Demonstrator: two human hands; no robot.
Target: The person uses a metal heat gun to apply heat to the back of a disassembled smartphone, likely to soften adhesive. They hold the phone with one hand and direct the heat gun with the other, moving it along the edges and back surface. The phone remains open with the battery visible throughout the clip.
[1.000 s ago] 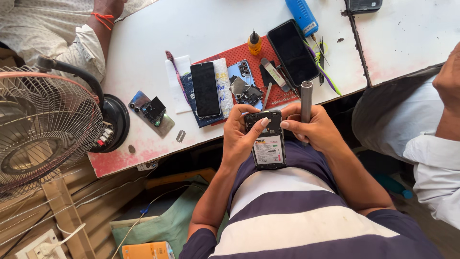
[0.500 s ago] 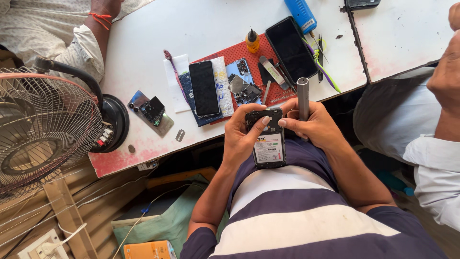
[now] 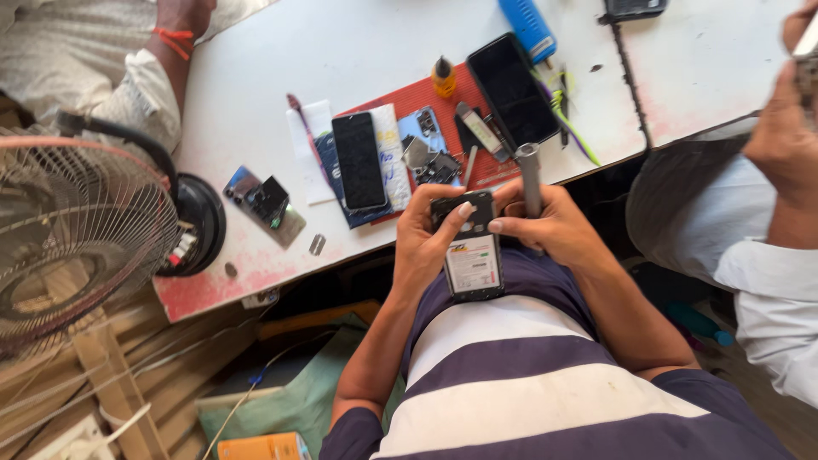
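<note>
My left hand [image 3: 423, 237] grips an opened phone [image 3: 470, 255] by its left side, back cover off, a white-labelled battery showing. The thumb rests on the phone's upper end. My right hand [image 3: 555, 228] steadies the phone's right side and also holds a grey cylindrical tool [image 3: 529, 177] pointing up past the table edge. The phone sits over my lap, just below the white table [image 3: 256, 102]. On a red mat [image 3: 426, 106] ahead lie a black phone [image 3: 359, 162], a larger black screen [image 3: 514, 90] and small phone parts [image 3: 429, 158].
A wire-guard fan [image 3: 77, 230] stands at the left by a black round base [image 3: 198, 223]. A phone part [image 3: 266, 204] lies near it. A blue tool [image 3: 528, 25] and yellow bottle [image 3: 442, 77] sit at the back. One person's arm [image 3: 162, 51] is top left, another's hand [image 3: 788, 136] at right.
Both hands and the opened phone stay in place over my lap. The hand of the person at the right has shifted slightly upward.
</note>
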